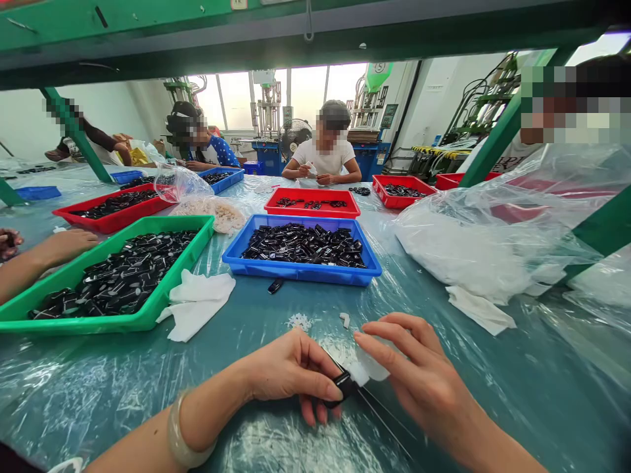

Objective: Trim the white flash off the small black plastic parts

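Observation:
My left hand [290, 371] is closed round a small black plastic part [344, 385], pinching it just above the table. My right hand [409, 368] holds a small white wipe [369, 368] between thumb and fingers, right against that part. A pale bangle [180, 437] sits on my left wrist. Straight ahead stands a blue tray [300, 270] full of the same black parts, with one loose black part [275, 285] lying in front of it.
A green tray [162, 295] of black parts stands at left with white cloths [197, 303] beside it. Red trays [311, 211] lie further back. A big plastic bag [493, 230] fills the right. Other people sit around the plastic-covered table [98, 394]; a green frame [296, 33] hangs overhead.

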The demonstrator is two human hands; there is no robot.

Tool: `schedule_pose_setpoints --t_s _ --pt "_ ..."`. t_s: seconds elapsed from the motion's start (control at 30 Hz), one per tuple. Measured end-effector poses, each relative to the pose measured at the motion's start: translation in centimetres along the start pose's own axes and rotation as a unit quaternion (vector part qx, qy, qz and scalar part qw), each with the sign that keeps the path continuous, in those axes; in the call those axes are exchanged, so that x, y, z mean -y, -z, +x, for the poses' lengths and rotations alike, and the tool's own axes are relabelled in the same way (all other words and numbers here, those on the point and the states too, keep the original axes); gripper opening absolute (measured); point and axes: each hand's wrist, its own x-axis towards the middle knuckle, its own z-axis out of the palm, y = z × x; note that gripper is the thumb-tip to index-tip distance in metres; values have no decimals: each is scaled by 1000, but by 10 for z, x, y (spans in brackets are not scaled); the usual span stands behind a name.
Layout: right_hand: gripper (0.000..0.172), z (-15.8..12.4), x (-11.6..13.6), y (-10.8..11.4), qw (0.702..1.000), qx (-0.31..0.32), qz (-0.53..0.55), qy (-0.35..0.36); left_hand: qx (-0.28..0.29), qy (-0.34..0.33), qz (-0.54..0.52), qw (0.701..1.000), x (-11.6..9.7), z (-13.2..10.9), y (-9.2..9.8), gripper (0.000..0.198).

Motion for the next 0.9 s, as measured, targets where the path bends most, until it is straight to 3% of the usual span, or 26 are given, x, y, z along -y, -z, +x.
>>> schedule_pose_setpoints --t_s 0.3,0.7,0.9 --pt "40 3 2 -2 1000 -14 -12 -13 -1 7 6 1000 0 0 -1 26" --pt "33 3 -1 9 999 34 -19 33 -14 4 -3 1000 0 0 -1 27" --pt "39 4 -7 4 997 -27 -65 -28 -68 -46 0 997 -3 2 -1 24"
